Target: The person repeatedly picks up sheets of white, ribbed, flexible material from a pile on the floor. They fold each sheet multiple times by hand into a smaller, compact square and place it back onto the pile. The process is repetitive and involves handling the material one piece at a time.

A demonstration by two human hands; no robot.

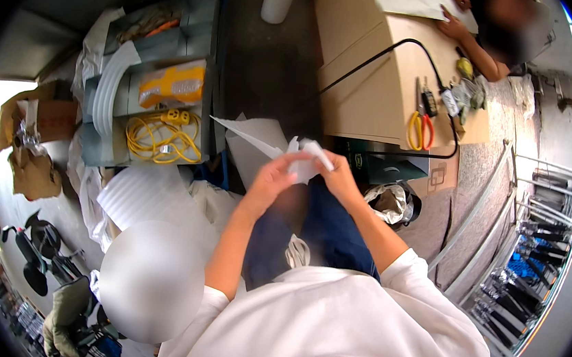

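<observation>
In front of my lap, both hands meet at a small folded piece of thin white sheet; whether it is paper or foam I cannot tell. My left hand pinches its left side with bent fingers. My right hand grips the upper right part, where a narrow white strip sticks out above the fingers. Just beyond my left hand lies a larger white sheet with a pointed corner. Some bundled white cord or strap rests at my waist.
To the left stand grey bins with a yellow cable and an orange-yellow package. A wooden workbench at right bears scissors and a black cable; another person's hand rests there. A lined bin and metal rack stand right.
</observation>
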